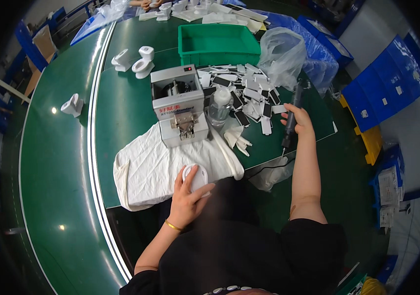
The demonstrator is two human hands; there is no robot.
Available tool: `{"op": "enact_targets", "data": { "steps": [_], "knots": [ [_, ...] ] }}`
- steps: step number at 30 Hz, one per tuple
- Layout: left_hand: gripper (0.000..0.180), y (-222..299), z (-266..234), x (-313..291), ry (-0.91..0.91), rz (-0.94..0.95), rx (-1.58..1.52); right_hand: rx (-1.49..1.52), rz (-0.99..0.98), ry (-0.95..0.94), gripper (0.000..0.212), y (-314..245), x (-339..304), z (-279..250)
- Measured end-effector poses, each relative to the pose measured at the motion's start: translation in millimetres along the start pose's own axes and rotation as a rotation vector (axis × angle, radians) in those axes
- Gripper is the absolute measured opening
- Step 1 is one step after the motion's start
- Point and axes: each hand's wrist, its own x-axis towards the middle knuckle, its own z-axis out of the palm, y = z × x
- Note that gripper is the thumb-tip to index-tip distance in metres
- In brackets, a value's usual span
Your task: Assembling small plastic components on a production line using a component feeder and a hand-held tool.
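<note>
Near the front edge of the table, my left hand (186,201) is closed around a small white toilet-shaped piece (197,178), over a white cloth (146,164). Fingers cover part of the piece. My right hand (298,119) is wrapped round a dark electric screwdriver (288,133), its bit pointing down toward the table's front edge. A small white plate (278,109) is at the right fingertips; whether they pinch it I cannot tell. To the left of that hand lies a pile of white and black plates (249,91).
A grey machine (178,98) stands on the cloth's back part, beside a clear bottle (220,105). Behind the pile is a green bin (220,46). More white toilet-shaped pieces (143,64) stand at left. A cable (269,167) runs by the front edge. Another person's hands (146,4) are at the far end.
</note>
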Motion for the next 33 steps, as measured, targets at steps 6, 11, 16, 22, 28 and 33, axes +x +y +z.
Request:
{"op": "enact_targets", "data": {
  "steps": [6, 11, 16, 22, 28, 33],
  "knots": [
    [0.040, 7, 6, 1, 0.018, -0.051, 0.003, 0.022, 0.020, -0.192, 0.039, 0, 11, 33],
    [0.049, 10, 6, 2, 0.020, -0.063, 0.021, -0.023, -0.042, -0.158, 0.035, 1, 0, 56],
    [0.048, 14, 4, 3, 0.015, -0.072, 0.037, -0.081, -0.079, -0.284, 0.029, 1, 0, 69],
    [0.046, 18, 3, 3, 0.005, -0.059, 0.088, -0.197, -0.078, -0.384, 0.032, 1, -3, 75],
    [0.051, 23, 0, 4, -0.025, -0.072, 0.106, -0.034, -0.184, -0.199, 0.027, -8, 10, 36],
    [0.060, 27, -16, 5, -0.145, -0.146, 0.100, -0.170, -0.259, -0.050, 0.020, -11, 52, -18]
  ]
}}
